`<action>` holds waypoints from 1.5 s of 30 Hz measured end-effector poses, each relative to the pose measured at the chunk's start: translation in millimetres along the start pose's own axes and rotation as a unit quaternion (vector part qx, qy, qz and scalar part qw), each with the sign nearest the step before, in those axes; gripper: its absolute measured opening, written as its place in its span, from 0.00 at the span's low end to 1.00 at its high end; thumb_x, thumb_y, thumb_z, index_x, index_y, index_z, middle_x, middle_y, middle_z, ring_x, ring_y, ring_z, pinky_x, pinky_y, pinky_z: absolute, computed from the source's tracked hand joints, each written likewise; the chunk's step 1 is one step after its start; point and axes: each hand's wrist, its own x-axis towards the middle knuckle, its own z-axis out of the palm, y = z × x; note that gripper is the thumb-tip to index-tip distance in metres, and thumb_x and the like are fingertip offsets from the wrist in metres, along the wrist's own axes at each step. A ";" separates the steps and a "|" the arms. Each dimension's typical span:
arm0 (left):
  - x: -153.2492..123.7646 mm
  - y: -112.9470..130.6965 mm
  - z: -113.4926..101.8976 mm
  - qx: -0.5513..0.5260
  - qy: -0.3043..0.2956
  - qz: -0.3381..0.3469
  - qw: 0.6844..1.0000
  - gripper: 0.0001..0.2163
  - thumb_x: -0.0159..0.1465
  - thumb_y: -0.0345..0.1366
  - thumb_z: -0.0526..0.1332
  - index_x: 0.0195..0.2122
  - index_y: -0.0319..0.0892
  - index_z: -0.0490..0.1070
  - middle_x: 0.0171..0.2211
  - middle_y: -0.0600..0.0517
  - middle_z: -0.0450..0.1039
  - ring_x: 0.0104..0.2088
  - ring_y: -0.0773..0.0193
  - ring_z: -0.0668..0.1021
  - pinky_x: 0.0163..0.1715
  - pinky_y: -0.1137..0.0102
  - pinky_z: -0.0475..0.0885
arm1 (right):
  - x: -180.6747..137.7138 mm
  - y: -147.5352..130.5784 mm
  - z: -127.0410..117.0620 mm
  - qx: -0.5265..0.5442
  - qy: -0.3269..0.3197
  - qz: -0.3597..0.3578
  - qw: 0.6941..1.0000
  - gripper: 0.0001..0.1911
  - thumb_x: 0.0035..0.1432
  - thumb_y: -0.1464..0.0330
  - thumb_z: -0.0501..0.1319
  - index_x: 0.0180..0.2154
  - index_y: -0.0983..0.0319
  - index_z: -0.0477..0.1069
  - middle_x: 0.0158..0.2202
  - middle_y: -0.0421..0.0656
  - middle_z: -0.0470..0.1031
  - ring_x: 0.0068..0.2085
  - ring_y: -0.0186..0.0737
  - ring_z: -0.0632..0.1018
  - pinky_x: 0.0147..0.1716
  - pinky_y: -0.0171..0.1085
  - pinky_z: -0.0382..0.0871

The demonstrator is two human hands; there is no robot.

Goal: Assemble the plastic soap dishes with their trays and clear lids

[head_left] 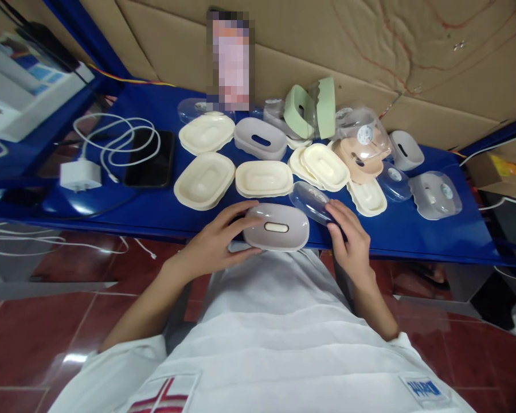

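Backed by cardboard, the blue worktop (434, 229) is strewn with loose parts: empty cream trays (204, 180), a grey shell (260, 137), green shells (309, 106), so most pieces appear yet to be joined. At the near edge a grey soap box (277, 228), something cream showing through its slot, is gripped at one end by the left hand (217, 238). The right hand (348, 241) is laid with loose, extended fingers against a clear lid (312, 201) just beside it.

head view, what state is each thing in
grey box: slot up, gripped by left hand
clear lid: lying loose, right hand fingers on it
phone: flat, screen dark
green boxes: tipped on edge
cream trays: flat, hollow up
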 end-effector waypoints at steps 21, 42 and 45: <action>-1.0 -2.0 11.4 0.003 0.026 -0.041 0.999 0.34 0.70 0.51 0.71 0.73 0.53 0.60 0.73 0.40 0.65 0.71 0.45 0.73 0.67 0.47 0.76 | 6.1 -22.4 31.1 0.005 -0.089 -0.162 0.983 0.28 0.76 0.72 0.60 0.73 0.50 0.67 0.70 0.47 0.74 0.76 0.50 0.67 0.76 0.63 0.63; 1.7 1.9 15.8 0.057 0.031 -0.022 0.998 0.32 0.73 0.53 0.67 0.74 0.48 0.61 0.73 0.39 0.66 0.70 0.45 0.75 0.67 0.50 0.76 | -4.6 -9.1 32.3 -0.024 -0.047 -0.199 0.978 0.36 0.74 0.71 0.65 0.77 0.47 0.60 0.70 0.46 0.74 0.74 0.53 0.70 0.73 0.64 0.68; 1.1 1.3 15.1 0.050 0.030 -0.027 0.998 0.32 0.73 0.53 0.67 0.73 0.48 0.63 0.72 0.39 0.68 0.70 0.46 0.75 0.67 0.50 0.75 | -0.1 -10.1 28.0 -0.011 -0.065 -0.169 0.983 0.39 0.72 0.63 0.69 0.77 0.48 0.59 0.76 0.49 0.64 0.78 0.58 0.62 0.74 0.66 0.65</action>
